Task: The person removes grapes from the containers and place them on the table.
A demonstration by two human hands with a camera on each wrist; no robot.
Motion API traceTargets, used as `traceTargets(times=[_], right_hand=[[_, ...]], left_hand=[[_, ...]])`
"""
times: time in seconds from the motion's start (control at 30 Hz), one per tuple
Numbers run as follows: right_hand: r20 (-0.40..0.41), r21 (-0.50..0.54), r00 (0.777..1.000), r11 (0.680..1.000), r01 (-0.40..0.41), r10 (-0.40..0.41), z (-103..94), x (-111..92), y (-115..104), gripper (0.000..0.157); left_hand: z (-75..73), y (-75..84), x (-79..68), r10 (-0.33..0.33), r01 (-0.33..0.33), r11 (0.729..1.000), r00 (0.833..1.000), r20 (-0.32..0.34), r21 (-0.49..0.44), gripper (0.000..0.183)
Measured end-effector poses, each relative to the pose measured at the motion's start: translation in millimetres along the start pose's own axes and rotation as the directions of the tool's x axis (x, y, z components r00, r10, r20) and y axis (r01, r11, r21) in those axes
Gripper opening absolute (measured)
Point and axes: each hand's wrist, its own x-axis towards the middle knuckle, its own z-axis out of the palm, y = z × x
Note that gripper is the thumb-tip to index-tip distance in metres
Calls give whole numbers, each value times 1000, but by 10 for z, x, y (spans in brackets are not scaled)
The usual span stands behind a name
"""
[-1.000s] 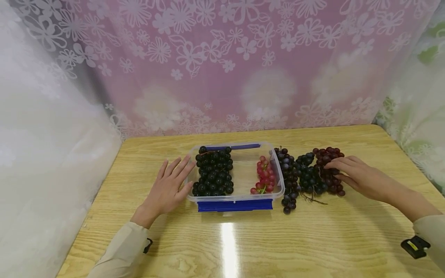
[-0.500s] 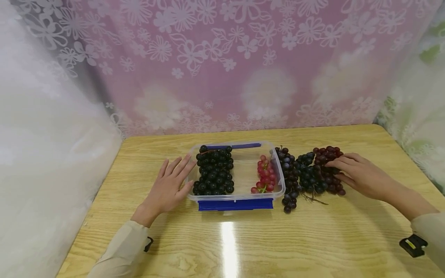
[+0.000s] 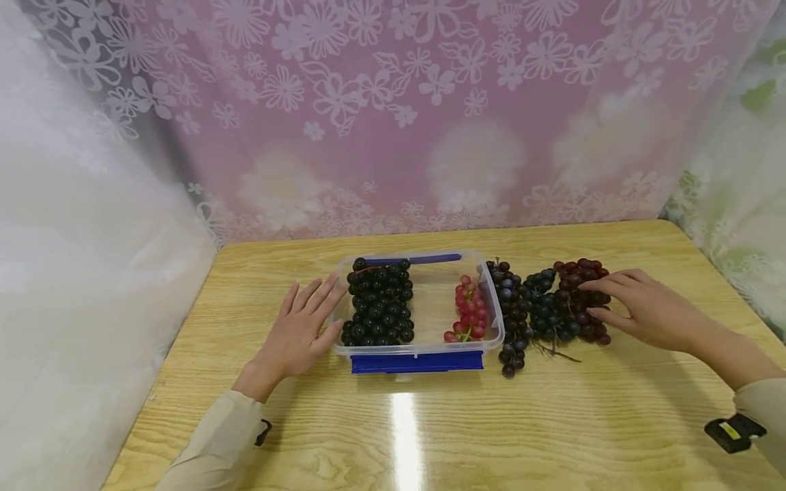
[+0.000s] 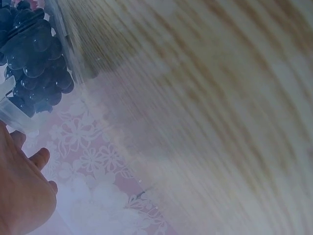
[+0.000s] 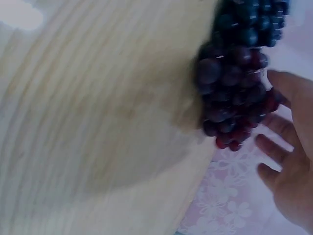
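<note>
My left hand (image 3: pixel 295 334) lies with spread, straight fingers along the left side of a clear plastic food container (image 3: pixel 430 300). Inside it, a bunch of black grapes (image 3: pixel 379 307) fills the left part and a smaller bunch of pinkish-red grapes (image 3: pixel 471 310) lies on the right. My right hand (image 3: pixel 647 314) is over a dark red bunch of grapes (image 3: pixel 574 274), fingers extended and thumb apart, fingertips right at the fruit. In the right wrist view, the dark red grapes (image 5: pixel 230 93) sit beside the loosely spread fingers. The left wrist view catches part of the black grapes (image 4: pixel 36 58).
Between the container and the dark red bunch lie a purple-black bunch (image 3: pixel 514 314) and a blue-black bunch (image 3: pixel 543 310), with a bare stem (image 3: pixel 555 353) in front. All rest on a wooden table (image 3: pixel 522 429). A pink floral curtain (image 3: pixel 381 157) hangs behind it.
The thumb and forefinger of my right hand have spread slightly wider over the dark red grapes. My left hand and the container have stayed in place.
</note>
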Motion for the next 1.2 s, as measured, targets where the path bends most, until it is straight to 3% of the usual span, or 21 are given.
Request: traceTargets(times=[0.13,0.33,0.6,0.93,1.2], right_hand=[[46,31,994,994,-101,100,-76,55,-69,41],[52,39,990,990,-132,130,-130,132,-159,40],[-13,-43,991,991,-130,130,-174,331,-474,46],[-72,3,995,997,-71,71,-184,599,-800,44],[-40,38,997,997,-61,62,-175,844,-1032,45]], left_hand=[[2,0,-9,-8,8,1000,1000,4,-3,57],[21,-7,3,-4,4,1000,1000,5,0,57],[20,-14,-2,-1,1,1000,1000,-7,-9,57],[18,-15,9,1,-1,1000,1000,0,-17,57],[39,-23,-5,-3,3,1000,1000,-5,-26,57]])
